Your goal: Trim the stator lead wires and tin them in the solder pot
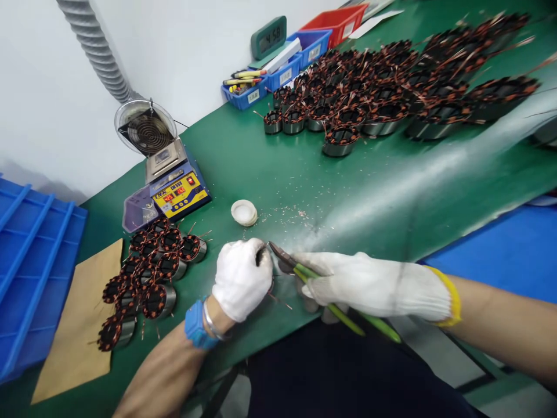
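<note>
My left hand (243,280), in a white glove, is closed in front of me near the table's front edge. Thin copper wires and a sliver of dark rim show beside and below its fingers, which looks like a wire-wound motor stator mostly hidden by the glove. My right hand (343,278), gloved in white with a yellow cuff, grips green-handled cutting pliers (282,254). Their dark jaws point left and reach close to the left fingertips; whether a wire is between them is too small to tell. Grey rounded shapes under the right hand are unclear.
Wound stators (156,264) stand at left by brown cardboard (82,325); many more (342,140) fill the back right. A solder pot (180,194), fume hose (98,49), white dish (244,212), wire clippings (300,217), blue bins (246,97), red bin (335,24) and clock (268,38) surround them.
</note>
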`<state>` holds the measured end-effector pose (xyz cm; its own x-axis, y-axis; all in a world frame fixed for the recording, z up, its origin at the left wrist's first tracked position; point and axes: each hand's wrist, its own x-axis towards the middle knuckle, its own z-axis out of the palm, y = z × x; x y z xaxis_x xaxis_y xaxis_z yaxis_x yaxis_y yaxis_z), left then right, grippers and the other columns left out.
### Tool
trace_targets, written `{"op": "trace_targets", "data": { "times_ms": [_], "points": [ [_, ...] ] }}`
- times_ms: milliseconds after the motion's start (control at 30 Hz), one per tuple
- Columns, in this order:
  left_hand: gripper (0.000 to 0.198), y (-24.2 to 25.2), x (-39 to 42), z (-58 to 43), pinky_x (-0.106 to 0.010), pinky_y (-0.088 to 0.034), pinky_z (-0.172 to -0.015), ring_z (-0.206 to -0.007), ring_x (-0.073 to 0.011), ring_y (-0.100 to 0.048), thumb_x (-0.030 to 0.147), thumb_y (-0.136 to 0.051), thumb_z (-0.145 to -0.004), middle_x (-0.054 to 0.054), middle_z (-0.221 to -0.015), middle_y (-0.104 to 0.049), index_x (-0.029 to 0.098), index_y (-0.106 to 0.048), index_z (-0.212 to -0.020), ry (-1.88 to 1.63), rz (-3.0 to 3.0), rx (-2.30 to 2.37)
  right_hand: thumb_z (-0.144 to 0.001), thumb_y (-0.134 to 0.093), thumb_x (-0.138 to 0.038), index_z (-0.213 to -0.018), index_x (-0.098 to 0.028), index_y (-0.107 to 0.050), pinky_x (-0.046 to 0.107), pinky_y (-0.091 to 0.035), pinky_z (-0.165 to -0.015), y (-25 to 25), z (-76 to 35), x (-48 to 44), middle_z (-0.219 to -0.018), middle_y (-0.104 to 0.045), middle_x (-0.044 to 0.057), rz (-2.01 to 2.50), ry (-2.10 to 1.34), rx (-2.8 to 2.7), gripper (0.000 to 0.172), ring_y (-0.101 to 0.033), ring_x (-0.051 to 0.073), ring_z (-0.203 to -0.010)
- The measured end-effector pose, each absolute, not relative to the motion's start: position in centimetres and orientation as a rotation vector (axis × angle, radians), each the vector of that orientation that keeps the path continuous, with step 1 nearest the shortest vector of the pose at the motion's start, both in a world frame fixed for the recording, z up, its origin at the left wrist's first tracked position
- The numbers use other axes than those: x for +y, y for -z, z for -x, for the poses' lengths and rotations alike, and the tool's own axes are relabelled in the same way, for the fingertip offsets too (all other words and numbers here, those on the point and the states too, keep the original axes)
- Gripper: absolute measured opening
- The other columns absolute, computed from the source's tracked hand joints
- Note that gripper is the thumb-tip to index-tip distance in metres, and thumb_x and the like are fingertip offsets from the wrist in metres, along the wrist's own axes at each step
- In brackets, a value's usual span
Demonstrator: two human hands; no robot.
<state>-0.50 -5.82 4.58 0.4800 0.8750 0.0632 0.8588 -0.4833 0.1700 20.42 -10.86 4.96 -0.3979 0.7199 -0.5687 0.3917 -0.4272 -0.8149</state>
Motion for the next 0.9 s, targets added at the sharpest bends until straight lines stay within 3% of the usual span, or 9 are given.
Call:
{"op": "trace_targets", "data": {
  "times_ms": [267, 467, 633, 800, 900],
  "points": [
    [0.018, -4.7, -5.9, 0.4, -0.035, -0.049, -0.077, -0.079, -0.0234, -0.069, 0.018, -0.056, -0.091, -0.004, -0.08, -0.075, 0.023, -0.072, -0.084, -0.236, -2.643, 1.484, -0.077, -0.074, -0.038, -0.125, -0.028, -0.07, 0.027, -0.055, -0.061, -4.1, -20.8, -11.2, -0.084, -0.076, 0.001, 1.511, -1.95, -1.471, 0.049, -0.071, 0.02, -0.066],
    [0.018, -4.8, -5.9, 0.3, -0.036, -0.049, -0.075, -0.076, -0.0236, -0.068, 0.017, -0.057, -0.09, -0.004, -0.076, -0.073, 0.023, -0.071, -0.079, -0.271, -2.681, 1.448, -0.081, -0.07, -0.034, -0.119, -0.023, -0.066, 0.029, -0.055, -0.058, -4.4, -20.2, -11.2, -0.081, -0.074, 0.003, 1.56, -1.972, -1.399, 0.04, -0.07, 0.02, -0.062],
    [0.018, -5.3, -5.9, 0.4, -0.036, -0.049, -0.076, -0.079, -0.0232, -0.068, 0.016, -0.058, -0.092, -0.004, -0.078, -0.074, 0.023, -0.07, -0.08, -0.203, -2.709, 1.402, -0.081, -0.07, -0.034, -0.118, -0.022, -0.064, 0.03, -0.056, -0.057, -5.0, -19.7, -11.5, -0.066, -0.066, -0.001, 1.625, -1.93, -1.339, 0.039, -0.067, 0.019, -0.058],
    [0.025, -7.3, -8.1, 0.4, -0.042, -0.049, -0.072, -0.088, -0.0317, -0.065, 0.043, -0.065, -0.096, -0.012, -0.092, -0.072, 0.019, -0.071, -0.091, -0.057, -2.94, 1.448, -0.079, -0.073, -0.04, -0.121, -0.022, -0.064, 0.03, -0.054, -0.056, -4.4, -20.2, -12.0, -0.064, -0.064, -0.002, 1.644, -1.884, -1.254, 0.047, -0.064, 0.019, -0.057],
    [0.019, -8.1, -9.1, 0.9, -0.04, -0.049, -0.066, -0.076, -0.0282, -0.063, 0.036, -0.065, -0.096, -0.011, -0.087, -0.069, 0.018, -0.07, -0.092, 0.205, -2.974, 1.376, -0.076, -0.072, -0.041, -0.124, -0.019, -0.06, 0.029, -0.049, -0.056, -4.2, -20.8, -11.7, -0.07, -0.062, -0.001, 1.538, -1.829, -1.171, 0.054, -0.061, 0.018, -0.061]
  ]
}}
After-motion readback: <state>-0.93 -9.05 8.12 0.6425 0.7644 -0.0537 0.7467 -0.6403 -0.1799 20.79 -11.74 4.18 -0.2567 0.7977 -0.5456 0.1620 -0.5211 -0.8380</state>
